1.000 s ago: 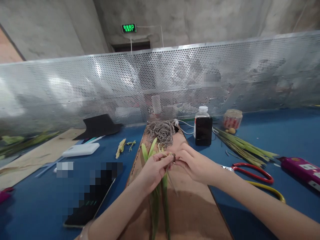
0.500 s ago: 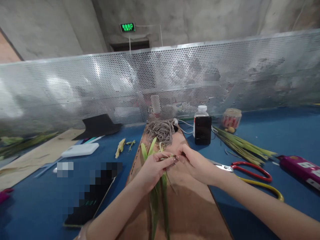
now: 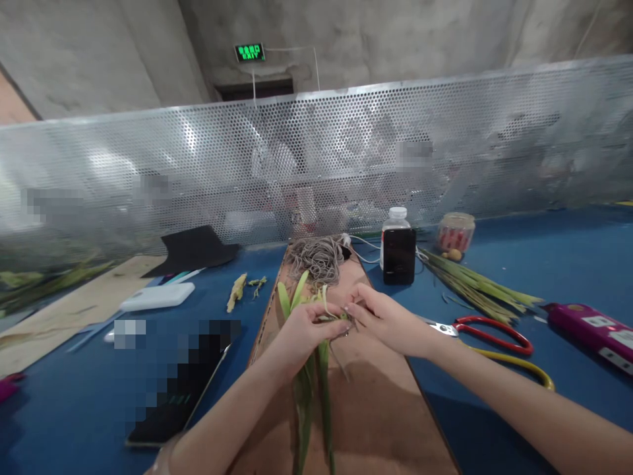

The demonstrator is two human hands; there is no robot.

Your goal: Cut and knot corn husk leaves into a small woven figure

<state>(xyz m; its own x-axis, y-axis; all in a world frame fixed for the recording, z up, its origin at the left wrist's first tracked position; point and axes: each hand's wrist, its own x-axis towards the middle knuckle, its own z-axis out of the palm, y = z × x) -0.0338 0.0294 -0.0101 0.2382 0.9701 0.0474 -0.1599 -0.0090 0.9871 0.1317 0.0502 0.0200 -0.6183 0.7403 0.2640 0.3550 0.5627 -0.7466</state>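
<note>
The left hand (image 3: 302, 330) is closed around the leaf bundle (image 3: 302, 404), above the brown board (image 3: 380, 409). The bundle's long axis runs toward and away from the person, with its tips toward the cord coil (image 3: 319, 258). The right hand (image 3: 390, 322), fingers narrowed, meets the bundle from the right beside the left thumb. Whether it pinches a strand cannot be told.
</note>
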